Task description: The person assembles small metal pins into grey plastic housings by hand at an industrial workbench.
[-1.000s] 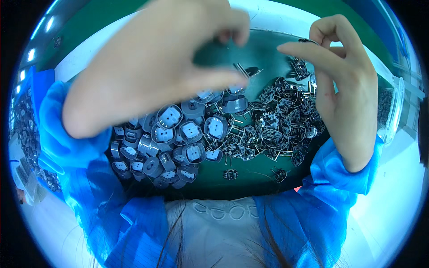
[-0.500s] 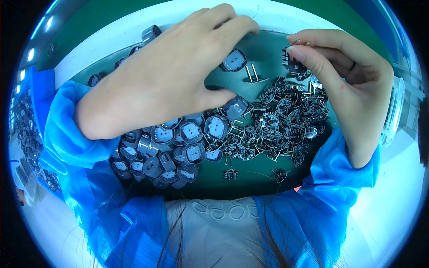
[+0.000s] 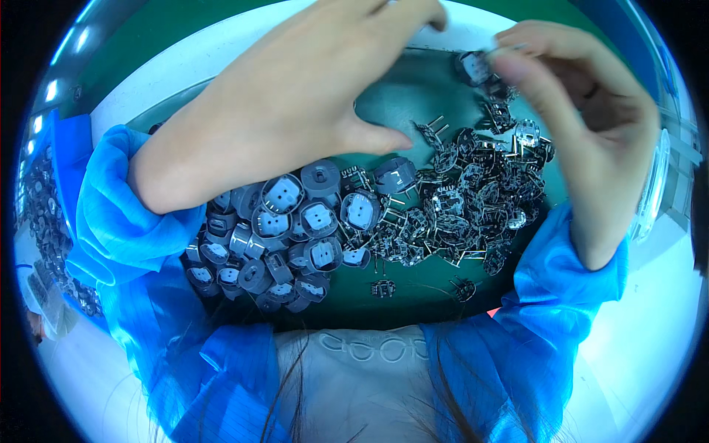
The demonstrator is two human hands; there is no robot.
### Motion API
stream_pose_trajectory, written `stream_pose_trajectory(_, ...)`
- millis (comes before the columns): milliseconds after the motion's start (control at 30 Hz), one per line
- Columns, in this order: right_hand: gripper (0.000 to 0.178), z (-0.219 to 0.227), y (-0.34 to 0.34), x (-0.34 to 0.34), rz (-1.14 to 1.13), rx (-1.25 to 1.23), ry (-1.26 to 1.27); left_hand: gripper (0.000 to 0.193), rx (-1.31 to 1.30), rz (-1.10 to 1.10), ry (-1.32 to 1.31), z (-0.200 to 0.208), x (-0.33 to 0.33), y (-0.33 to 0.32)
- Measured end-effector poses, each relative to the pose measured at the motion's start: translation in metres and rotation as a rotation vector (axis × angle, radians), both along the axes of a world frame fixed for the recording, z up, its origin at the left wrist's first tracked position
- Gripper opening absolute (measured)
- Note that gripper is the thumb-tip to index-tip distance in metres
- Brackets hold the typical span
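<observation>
My left hand (image 3: 317, 81) reaches across the upper part of the green tray (image 3: 395, 96), thumb spread away from the fingers, with nothing seen in it. Its fingertips are partly cut off at the top. My right hand (image 3: 583, 96) pinches a small part with thin metal pins (image 3: 515, 49) at the upper right; blur and the fingers hide most of it. Close to those fingertips is a grey housing with a pale face (image 3: 473, 68); whether it is held too, I cannot tell. Below my left thumb lies another grey housing (image 3: 395, 176).
Grey round housings (image 3: 269, 221) pile up at left of centre. Black parts with metal pins (image 3: 465, 192) heap up at right. Two loose black parts (image 3: 382, 288) (image 3: 464, 289) lie near the front. A blue bin (image 3: 63, 214) of small parts stands at far left.
My left hand has moved up and slightly right. The grey housing below its fingers has left its spot; one now shows by my right fingertips. My right hand has risen slightly.
</observation>
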State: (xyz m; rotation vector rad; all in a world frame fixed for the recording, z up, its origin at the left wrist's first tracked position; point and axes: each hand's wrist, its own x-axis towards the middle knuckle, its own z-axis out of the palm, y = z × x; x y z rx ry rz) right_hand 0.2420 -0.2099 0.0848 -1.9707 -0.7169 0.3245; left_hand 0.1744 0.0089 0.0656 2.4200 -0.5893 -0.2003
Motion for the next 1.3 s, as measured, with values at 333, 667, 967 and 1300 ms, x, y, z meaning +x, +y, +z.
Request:
stream_pose_trajectory(333,0.016,0.012,-0.021,0.017,-0.008,-0.088,-0.217,0.038,-0.271,-0.277,-0.267,-0.046,0.047,-0.020)
stream_pose_trajectory(667,0.013,0.011,0.001,-0.004,0.191,-0.081,0.111,0.023,-0.607,0.104,0.389,0.015,0.022,-0.011)
stream_pose_trajectory(967,0.017,-0.005,0.004,-0.006,0.017,0.092,0.008,0.027,-0.590,0.179,0.239,0.012,0.003,-0.009)
stream_pose_trajectory(1300,0.017,0.001,0.001,-0.014,0.010,0.008,0.091,0.030,-0.608,0.246,0.299,0.015,-0.004,-0.005)
